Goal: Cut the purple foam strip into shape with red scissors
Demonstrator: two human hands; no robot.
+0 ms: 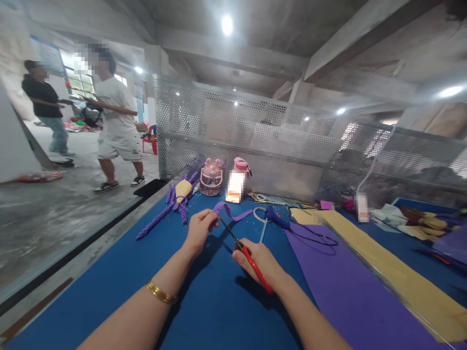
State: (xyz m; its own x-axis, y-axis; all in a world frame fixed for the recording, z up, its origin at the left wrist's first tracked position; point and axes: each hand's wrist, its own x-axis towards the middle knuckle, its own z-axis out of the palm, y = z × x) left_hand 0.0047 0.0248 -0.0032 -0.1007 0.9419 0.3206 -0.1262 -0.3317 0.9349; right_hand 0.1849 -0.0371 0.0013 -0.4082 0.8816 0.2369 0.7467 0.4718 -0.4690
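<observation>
The left hand (199, 228) is pinching one purple strip (229, 212) in a closed grip, holding it above the blue bench (109, 282). The right hand (257, 260) is gripping one pair of red-handled scissors (246, 253), whose blades are meeting the strip. Just beside lies one purple sheet (339, 287) and one yellow sheet (386, 262). Behind are standing two pink bottles (211, 177), and two people are standing on the floor at left.
</observation>
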